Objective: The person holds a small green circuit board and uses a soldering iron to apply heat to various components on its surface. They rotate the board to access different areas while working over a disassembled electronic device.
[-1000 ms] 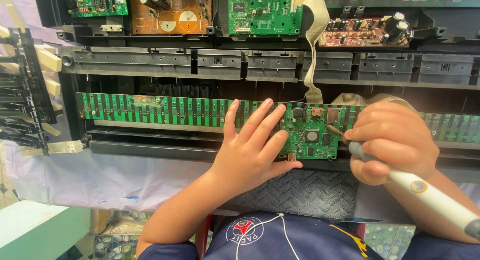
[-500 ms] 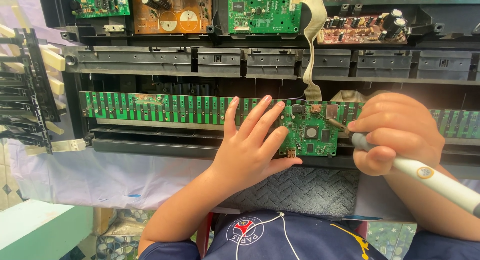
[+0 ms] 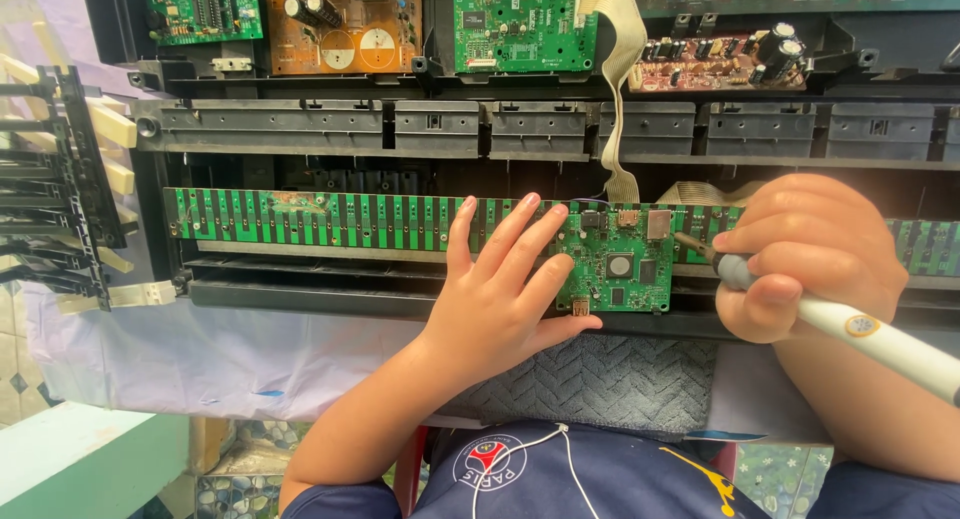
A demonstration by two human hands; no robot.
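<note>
My left hand (image 3: 500, 294) lies flat with fingers spread on the left side of a small green circuit board (image 3: 618, 264), which sits on a long green strip board (image 3: 320, 219) inside an opened black electronic chassis. My right hand (image 3: 810, 254) grips a white soldering iron (image 3: 870, 334); its metal tip (image 3: 690, 241) touches the small board's upper right corner.
Several more circuit boards (image 3: 515, 24) line the top of the chassis, with a beige ribbon cable (image 3: 622, 89) hanging down to the small board. A black key frame (image 3: 70, 189) stands at left. A grey mat (image 3: 610, 379) and white cloth (image 3: 230, 354) lie below.
My right hand and the soldering iron have shifted slightly right and up along the small board's edge. My left hand stays pressed in place.
</note>
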